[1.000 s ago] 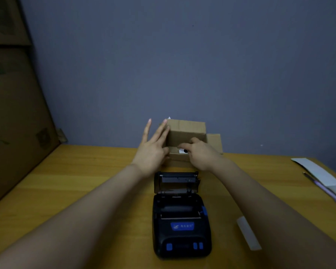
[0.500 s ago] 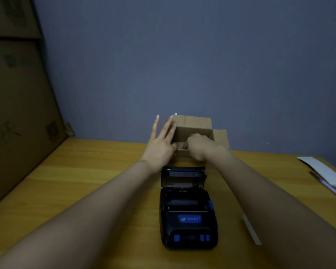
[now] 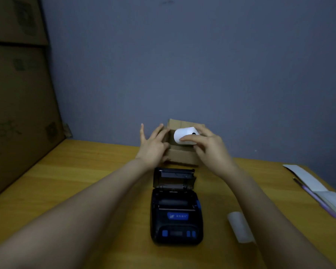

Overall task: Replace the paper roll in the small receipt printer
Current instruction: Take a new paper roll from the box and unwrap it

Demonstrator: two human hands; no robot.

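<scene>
While the fingers (image 3: 190,140) of the right hand (image 3: 209,147) pinch a white paper roll (image 3: 183,135), thumb along its near side and the other fingers curled over its top, the roll sits in the air just above the opening of a small cardboard box (image 3: 182,159), its dark core hole turned toward the camera; the left hand (image 3: 153,146) lies against the left side of that box with its fingers spread and mostly straight, the fingertips reaching the box's upper left edge and grasping nothing. The box stands on the desk (image 3: 85,175) close to the blue-grey wall (image 3: 182,65); just in front of it, between the two forearms, rests the black receipt printer (image 3: 176,216) with its lid (image 3: 173,177) swung up and back, so that the paper bay behind the blue label lies open; blue buttons show along the printer's near edge. To the right of the printer, near the right forearm, a short strip of white paper (image 3: 241,227) lies flat on the wood; farther right, at the desk's edge, lie some papers (image 3: 306,177) and a purple pen (image 3: 316,199) across them. Large brown cartons (image 3: 17,103) stand stacked against the left side of the desk.
</scene>
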